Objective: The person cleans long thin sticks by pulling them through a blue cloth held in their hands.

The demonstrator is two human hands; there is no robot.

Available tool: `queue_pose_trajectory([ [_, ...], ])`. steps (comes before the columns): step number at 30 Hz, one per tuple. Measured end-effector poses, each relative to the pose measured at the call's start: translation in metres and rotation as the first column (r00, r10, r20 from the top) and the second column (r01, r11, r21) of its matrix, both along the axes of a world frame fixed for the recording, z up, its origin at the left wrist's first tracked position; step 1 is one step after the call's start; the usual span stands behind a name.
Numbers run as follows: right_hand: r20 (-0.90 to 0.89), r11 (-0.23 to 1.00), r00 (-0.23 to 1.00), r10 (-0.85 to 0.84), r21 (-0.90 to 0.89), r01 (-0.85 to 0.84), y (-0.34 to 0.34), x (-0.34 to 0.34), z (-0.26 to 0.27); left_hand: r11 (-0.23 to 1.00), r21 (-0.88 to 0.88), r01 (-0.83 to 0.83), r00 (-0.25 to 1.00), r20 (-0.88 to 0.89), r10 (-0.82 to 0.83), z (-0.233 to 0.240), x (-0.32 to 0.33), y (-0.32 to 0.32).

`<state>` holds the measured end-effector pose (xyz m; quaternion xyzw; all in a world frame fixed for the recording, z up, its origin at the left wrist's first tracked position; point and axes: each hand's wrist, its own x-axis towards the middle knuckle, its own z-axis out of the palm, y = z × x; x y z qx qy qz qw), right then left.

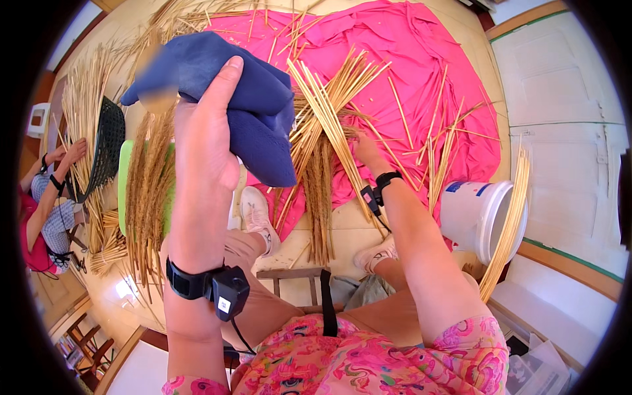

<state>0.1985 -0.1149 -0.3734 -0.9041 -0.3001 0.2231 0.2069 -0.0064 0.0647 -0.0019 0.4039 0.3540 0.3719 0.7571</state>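
Note:
My left hand (210,128) is raised close to the camera and grips a crumpled blue cloth (261,123), its thumb on top. Lower down, my right hand (366,149) reaches to the brown seed heads beside crossed bundles of pale dry stalks (340,89); whether its fingers grip any is too small to tell. Those bundles lie on a bright pink cloth (424,64) on the floor. Feathery brown seed heads (318,207) hang down from the crossing point. More seed heads (148,182) rest over a green plastic surface at the left.
A white plastic bucket (466,215) lies tipped at the right, near a stalk bundle (508,227). At the far left another person (42,212) handles stalks by a dark basket (101,148). A wooden-framed stool (291,286) stands between my legs. Loose stalks are scattered over the pink cloth.

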Motion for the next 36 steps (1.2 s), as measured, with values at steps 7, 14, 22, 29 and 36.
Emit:
queue_pose_trajectory([
  [7, -0.011, 0.995, 0.999, -0.048, -0.086, 0.047, 0.014, -0.021, -0.015, 1.000, -0.006, -0.011, 1.000, 0.019, 0.011, -0.002, 0.002, -0.001],
  [14, 0.047, 0.991, 0.998, -0.033, 0.129, 0.027, -0.014, -0.006, 0.011, 0.998, -0.031, 0.046, 0.998, 0.038, -0.044, -0.002, 0.007, -0.001],
  [22, 0.449, 0.864, 0.893, -0.007, 0.453, -0.221, -0.053, 0.072, 0.217, 0.989, -0.022, 0.143, 0.987, 0.082, -0.141, -0.008, 0.015, -0.016],
  [29, 0.004, 0.661, 0.998, -0.061, 0.749, 0.038, -0.091, 0.005, 0.376, 0.956, 0.044, 0.289, 0.953, 0.079, -0.291, -0.011, 0.023, -0.034],
  [36, -0.086, 0.555, 0.996, -0.016, 0.828, 0.081, -0.107, -0.023, 0.397, 0.909, 0.103, 0.404, 0.909, 0.066, -0.412, -0.030, 0.029, -0.047],
])
